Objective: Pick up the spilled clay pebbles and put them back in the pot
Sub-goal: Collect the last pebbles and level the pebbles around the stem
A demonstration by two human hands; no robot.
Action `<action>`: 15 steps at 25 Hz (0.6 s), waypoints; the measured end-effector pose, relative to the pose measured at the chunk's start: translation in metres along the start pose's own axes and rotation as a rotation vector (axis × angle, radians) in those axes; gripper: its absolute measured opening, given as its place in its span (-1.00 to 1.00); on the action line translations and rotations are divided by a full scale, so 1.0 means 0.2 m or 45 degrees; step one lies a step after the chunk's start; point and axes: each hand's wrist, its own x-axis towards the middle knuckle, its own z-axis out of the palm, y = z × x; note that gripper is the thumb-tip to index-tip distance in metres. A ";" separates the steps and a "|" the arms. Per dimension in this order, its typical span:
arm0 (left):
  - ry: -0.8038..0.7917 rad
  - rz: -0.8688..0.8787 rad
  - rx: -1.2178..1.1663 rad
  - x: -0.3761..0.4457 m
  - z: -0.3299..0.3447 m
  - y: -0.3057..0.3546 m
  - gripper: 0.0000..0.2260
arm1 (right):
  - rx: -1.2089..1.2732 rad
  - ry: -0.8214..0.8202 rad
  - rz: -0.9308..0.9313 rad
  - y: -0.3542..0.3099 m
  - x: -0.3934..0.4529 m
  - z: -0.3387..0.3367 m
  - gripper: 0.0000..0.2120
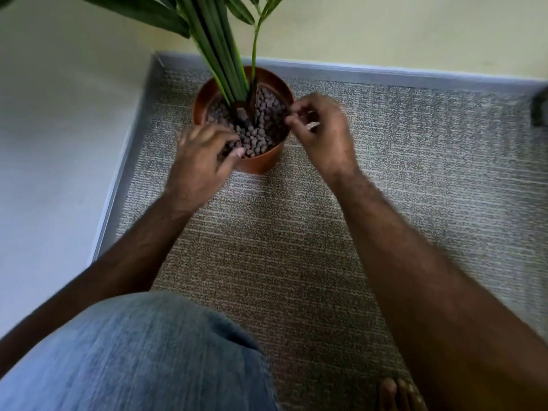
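An orange-brown pot (261, 166) stands on the carpet in the room's corner, filled with brown clay pebbles (261, 134) around green plant stems (225, 54). My left hand (201, 161) rests over the pot's near left rim, fingers spread and touching the pebbles. My right hand (323, 134) hovers at the pot's right rim, fingertips pinched together; motion blur hides whether a pebble sits between them. I see no loose pebbles on the carpet.
Grey-beige carpet (385, 179) covers the floor, bounded by a grey skirting board (385, 74) and pale walls at the back and left. My knee in blue jeans (133, 351) fills the lower left. Bare toes (397, 393) show at the bottom. A dark object (539, 108) sits at the right edge.
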 end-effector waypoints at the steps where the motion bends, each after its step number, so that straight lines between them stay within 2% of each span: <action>1: -0.033 0.061 0.067 -0.01 0.01 0.01 -0.58 | -0.061 -0.112 -0.116 -0.06 0.00 0.03 -0.86; 3: -0.065 0.103 0.187 -0.01 0.03 0.02 -0.52 | -0.316 -0.356 -0.318 -0.14 0.00 0.10 -0.84; 5: -0.090 0.113 0.280 0.01 0.04 0.01 -0.46 | -0.657 -0.497 -0.426 -0.15 0.01 0.16 -0.79; 9: -0.076 0.058 0.284 0.02 0.07 -0.01 -0.37 | -0.990 -0.463 -0.386 -0.11 0.06 0.19 -0.70; 13: 0.001 0.050 0.225 0.02 0.09 0.01 -0.35 | -0.804 -0.462 -0.395 -0.07 0.12 0.10 -0.74; 15: 0.005 0.074 0.223 0.02 0.09 0.00 -0.34 | -0.579 -0.311 -0.287 -0.01 0.13 0.03 -0.82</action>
